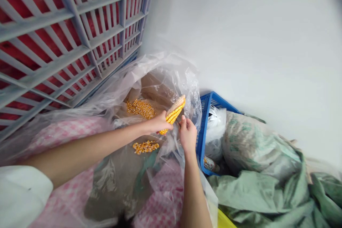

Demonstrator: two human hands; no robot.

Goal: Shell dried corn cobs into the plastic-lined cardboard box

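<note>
My left hand (160, 123) is closed around the lower part of an ear of corn (175, 111), which tilts up to the right. Yellow kernels cover its right side, while a pale strip without kernels shows along its upper left. Just right of the ear, my right hand (187, 133) is closed, thumb upward. A thin dark bit shows at its fingertips, too small to name. Beneath both hands spreads a clear plastic bag (171, 66) with its mouth wide. Loose corn kernels (141, 109) lie inside it in a heap, and a smaller patch of kernels (145, 147) lies nearer to me.
A grey slatted plastic crate (89, 48) with red behind its slats stands at the left. At the right, a blue basket (204, 128) holds plastic bags and a can. Beside it lie a stuffed woven sack (253, 139) and green cloth (256, 192). A white wall rises behind.
</note>
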